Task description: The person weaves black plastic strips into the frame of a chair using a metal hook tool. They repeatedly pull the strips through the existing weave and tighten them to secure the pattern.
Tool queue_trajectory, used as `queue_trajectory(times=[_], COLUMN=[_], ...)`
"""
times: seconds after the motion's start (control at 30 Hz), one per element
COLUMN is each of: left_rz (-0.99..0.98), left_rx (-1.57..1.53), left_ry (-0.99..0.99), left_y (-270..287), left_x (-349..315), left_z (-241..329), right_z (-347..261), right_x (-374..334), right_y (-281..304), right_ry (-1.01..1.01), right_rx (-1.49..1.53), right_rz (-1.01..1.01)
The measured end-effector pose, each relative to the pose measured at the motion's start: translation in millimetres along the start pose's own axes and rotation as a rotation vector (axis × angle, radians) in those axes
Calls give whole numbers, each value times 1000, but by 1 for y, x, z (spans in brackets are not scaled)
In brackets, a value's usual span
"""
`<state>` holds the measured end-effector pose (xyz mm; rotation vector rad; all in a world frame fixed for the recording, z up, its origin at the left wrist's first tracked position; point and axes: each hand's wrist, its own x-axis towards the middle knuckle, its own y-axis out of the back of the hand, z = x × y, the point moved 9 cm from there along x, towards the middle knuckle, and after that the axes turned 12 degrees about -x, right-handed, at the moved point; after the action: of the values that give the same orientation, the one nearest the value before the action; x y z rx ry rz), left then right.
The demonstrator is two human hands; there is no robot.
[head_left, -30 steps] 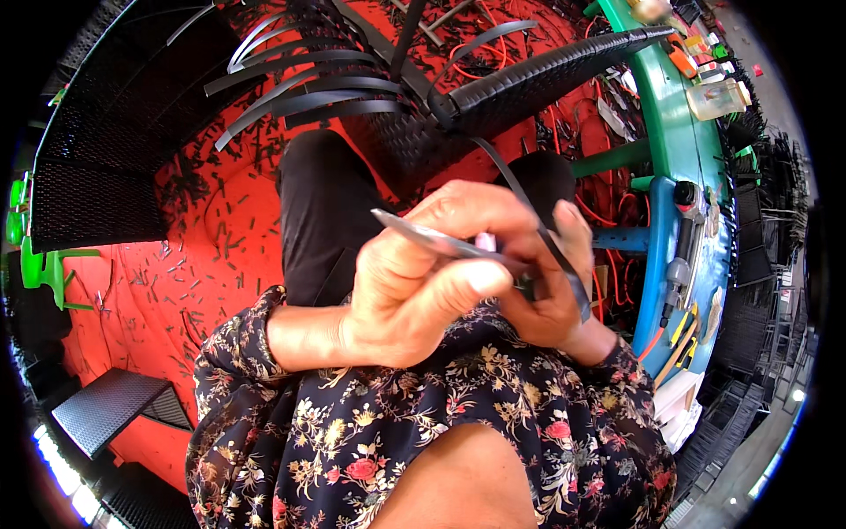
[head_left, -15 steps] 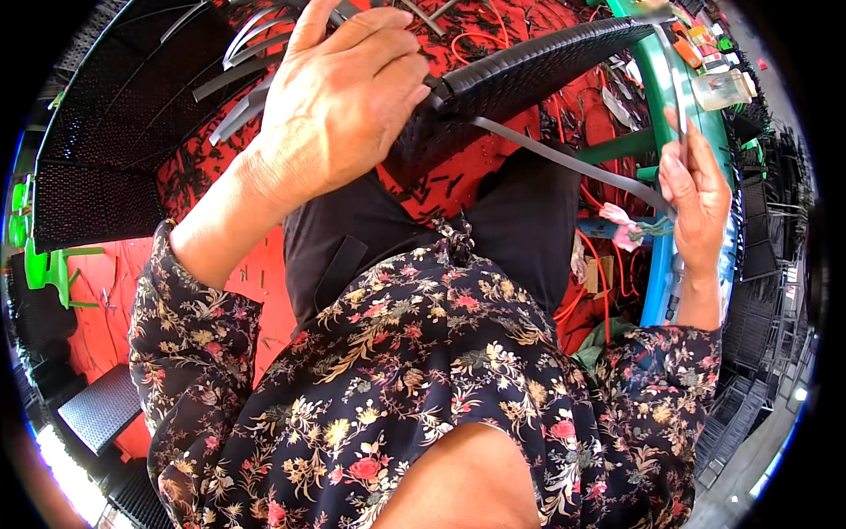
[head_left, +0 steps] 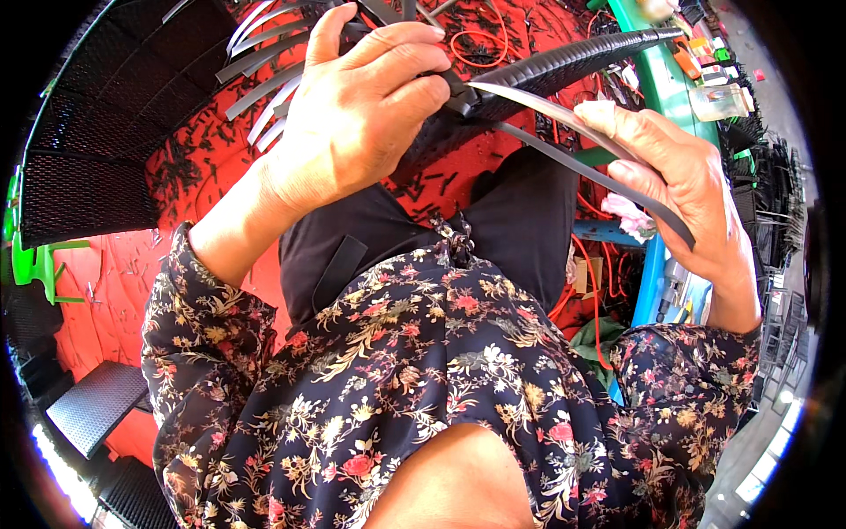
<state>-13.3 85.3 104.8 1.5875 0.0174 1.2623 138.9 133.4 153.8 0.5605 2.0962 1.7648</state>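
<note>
In front of my lap stands a dark woven piece (head_left: 538,79), with a ridged wrapped edge running away to the far right. My left hand (head_left: 361,115) is closed round its near corner; that palm hides part of the grip. Several loose flat strips (head_left: 269,88) fan out to the left behind my left hand. From the corner a grey flat strip (head_left: 599,176) runs to the right and bends into my right hand (head_left: 674,172). The fingers of my right hand are closed on this strip, its paler length passing under the fingertips back toward the corner.
Large black woven panels (head_left: 88,185) stand at the left, by a bright green stool (head_left: 35,264). Black scraps litter the red floor covering (head_left: 97,291). On the right is a green and blue frame (head_left: 648,70) with a clear jar (head_left: 718,101) beyond. An orange cord (head_left: 599,309) trails beneath.
My right hand has turned and come closer, its fingertips now reaching toward the corner with the strip. My left hand has shifted slightly right, staying on the woven piece.
</note>
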Motion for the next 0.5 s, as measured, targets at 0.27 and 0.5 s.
queue_trajectory(times=[0.27, 0.5], left_rz=[-33, -34], left_rx=[-69, -94], left_ry=[10, 19], left_y=[3, 2], left_x=[11, 17], left_z=[11, 11], right_z=[-3, -25], right_x=[-7, -11], right_y=[10, 21], right_ry=[-78, -16], right_rx=[-101, -411], right_rz=[-115, -23])
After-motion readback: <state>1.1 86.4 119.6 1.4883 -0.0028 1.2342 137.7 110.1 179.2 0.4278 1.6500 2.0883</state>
